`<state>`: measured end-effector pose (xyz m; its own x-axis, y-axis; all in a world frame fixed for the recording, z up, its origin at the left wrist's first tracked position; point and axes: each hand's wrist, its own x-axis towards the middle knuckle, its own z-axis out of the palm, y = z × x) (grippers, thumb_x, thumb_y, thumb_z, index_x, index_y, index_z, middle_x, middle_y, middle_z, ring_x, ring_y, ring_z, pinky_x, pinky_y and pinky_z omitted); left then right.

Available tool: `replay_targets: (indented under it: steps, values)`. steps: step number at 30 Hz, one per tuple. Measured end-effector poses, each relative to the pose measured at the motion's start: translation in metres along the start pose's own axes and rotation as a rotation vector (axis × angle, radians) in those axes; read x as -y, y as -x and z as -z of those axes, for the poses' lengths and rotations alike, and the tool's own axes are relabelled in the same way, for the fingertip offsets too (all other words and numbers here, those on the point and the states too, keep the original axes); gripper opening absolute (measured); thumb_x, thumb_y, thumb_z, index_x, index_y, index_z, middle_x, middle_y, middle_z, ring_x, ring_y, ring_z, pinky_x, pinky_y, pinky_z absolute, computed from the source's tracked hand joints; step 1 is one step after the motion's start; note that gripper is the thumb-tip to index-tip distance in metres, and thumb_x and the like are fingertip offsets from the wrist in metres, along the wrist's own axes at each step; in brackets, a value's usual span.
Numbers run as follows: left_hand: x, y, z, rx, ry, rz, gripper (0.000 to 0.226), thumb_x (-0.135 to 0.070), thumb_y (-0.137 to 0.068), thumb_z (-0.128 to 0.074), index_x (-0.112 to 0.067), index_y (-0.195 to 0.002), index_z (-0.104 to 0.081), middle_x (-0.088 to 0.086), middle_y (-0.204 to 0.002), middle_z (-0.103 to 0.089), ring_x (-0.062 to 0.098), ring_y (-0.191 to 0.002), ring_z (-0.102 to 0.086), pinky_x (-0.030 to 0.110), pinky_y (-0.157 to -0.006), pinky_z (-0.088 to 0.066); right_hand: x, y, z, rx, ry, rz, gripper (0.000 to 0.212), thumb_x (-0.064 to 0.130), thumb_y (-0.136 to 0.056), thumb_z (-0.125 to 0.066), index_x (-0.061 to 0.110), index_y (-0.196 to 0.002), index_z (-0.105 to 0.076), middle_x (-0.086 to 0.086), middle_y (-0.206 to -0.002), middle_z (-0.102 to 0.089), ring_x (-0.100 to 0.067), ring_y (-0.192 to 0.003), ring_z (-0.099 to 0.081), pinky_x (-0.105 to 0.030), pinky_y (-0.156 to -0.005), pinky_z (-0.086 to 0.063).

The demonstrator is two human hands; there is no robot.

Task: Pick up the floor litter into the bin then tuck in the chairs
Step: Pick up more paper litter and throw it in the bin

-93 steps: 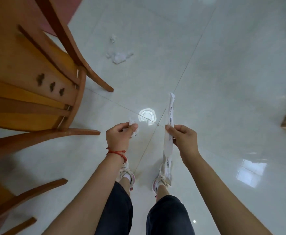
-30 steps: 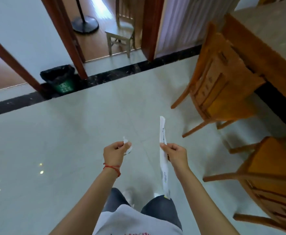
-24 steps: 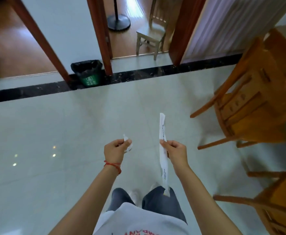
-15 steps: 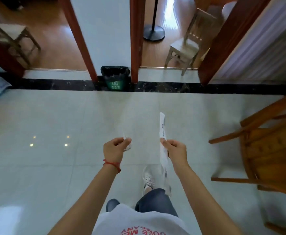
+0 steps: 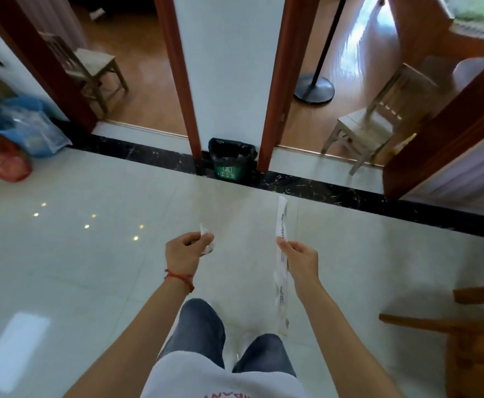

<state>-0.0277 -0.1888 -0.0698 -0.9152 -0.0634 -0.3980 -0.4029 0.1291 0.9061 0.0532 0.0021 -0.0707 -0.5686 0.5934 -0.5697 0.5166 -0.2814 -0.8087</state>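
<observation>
Fingertips of my left hand [image 5: 183, 251] pinched a small crumpled scrap of white paper [image 5: 208, 245], thumb against forefinger, with the other fingers curled loosely behind. My right hand [image 5: 298, 261] pinched a long, narrow white wrapper [image 5: 281, 225] near its middle, so that one end stood up above my fingers and the other hung down past my wrist toward my knees. Both arms reached forward at waist height, the hands apart with bare floor showing between them. A red thread bracelet [image 5: 181, 278] circled my left wrist.

Ahead of my hands lay pale glossy floor tiles [image 5: 77, 268], then a black marble strip. On that strip, against the foot of a white wall panel between two dark red door frames, stood the bin [image 5: 231, 162], small and green with a black liner, its mouth open.

Three seconds earlier I had been looking straight down at my feet beside a chair, with more litter lying on the tiles. Since then I had turned around, and the bin had slid from the far left of my view to dead centre, larger and nearer with each glimpse. I judged that I was walking the two pieces over to drop them in, and that more litter and the chairs were yet to be dealt with. Only the edge of one wooden chair [image 5: 464, 326] showed at my lower right.
</observation>
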Motion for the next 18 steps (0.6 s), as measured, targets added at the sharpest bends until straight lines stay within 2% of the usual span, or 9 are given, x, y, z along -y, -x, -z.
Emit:
replay_targets:
  steps: [2, 8, 11, 13, 15, 18]
  values:
    - [-0.01, -0.024, -0.005, -0.028, 0.007, -0.009, 0.012, -0.007, -0.072, -0.075, -0.013, -0.064, -0.069, 0.002, -0.056, -0.064, 0.026, -0.07, -0.061, 0.041, -0.078, -0.056, 0.014, -0.019, -0.016, 0.028, 0.018, -0.001, 0.025, 0.02, -0.08, -0.07, 0.009, -0.059, -0.06, -0.003, -0.059, -0.051, -0.017, -0.06, -0.047, -0.026, -0.057, -0.039]
    - [-0.038, -0.117, -0.025, -0.019, 0.021, 0.017, 0.01, -0.006, -0.073, -0.073, -0.011, -0.066, -0.068, 0.007, -0.061, -0.065, 0.026, -0.071, -0.061, 0.038, -0.076, -0.057, 0.066, -0.089, -0.069, 0.032, 0.065, 0.011, 0.021, 0.021, -0.081, -0.068, 0.006, -0.067, -0.064, -0.004, -0.062, -0.053, -0.017, -0.063, -0.049, -0.027, -0.059, -0.04]
    - [-0.065, -0.175, -0.037, -0.008, 0.012, 0.015, 0.007, -0.008, -0.074, -0.072, -0.003, -0.071, -0.069, -0.006, -0.049, -0.064, 0.018, -0.062, -0.061, 0.031, -0.07, -0.059, 0.098, -0.127, -0.099, 0.013, 0.085, 0.005, 0.021, 0.022, -0.082, -0.068, 0.009, -0.066, -0.064, -0.007, -0.067, -0.056, -0.018, -0.066, -0.05, -0.028, -0.061, -0.041]
    - [-0.082, -0.21, -0.043, -0.008, -0.007, 0.002, 0.011, -0.009, -0.075, -0.072, -0.006, -0.065, -0.067, 0.003, -0.055, -0.064, 0.019, -0.062, -0.061, 0.033, -0.074, -0.057, 0.116, -0.15, -0.117, 0.0, 0.11, -0.003, 0.022, 0.022, -0.082, -0.067, 0.008, -0.066, -0.064, -0.006, -0.067, -0.056, -0.018, -0.065, -0.05, -0.027, -0.06, -0.04]
    - [-0.098, -0.242, -0.049, -0.003, -0.028, -0.025, 0.019, -0.011, -0.076, -0.072, -0.003, -0.06, -0.065, 0.013, -0.062, -0.061, 0.023, -0.065, -0.059, 0.036, -0.078, -0.056, 0.133, -0.173, -0.133, -0.004, 0.129, 0.001, 0.025, 0.022, -0.083, -0.066, 0.001, -0.071, -0.066, -0.007, -0.066, -0.055, -0.018, -0.065, -0.049, -0.028, -0.06, -0.039]
    - [-0.113, -0.287, -0.06, 0.01, -0.059, -0.028, 0.019, -0.014, -0.075, -0.073, -0.002, -0.063, -0.066, 0.017, -0.068, -0.062, 0.025, -0.067, -0.06, 0.04, -0.082, -0.056, 0.154, -0.204, -0.154, -0.016, 0.107, -0.021, 0.025, 0.021, -0.083, -0.065, 0.0, -0.072, -0.065, -0.007, -0.062, -0.053, -0.019, -0.063, -0.048, -0.031, -0.063, -0.039]
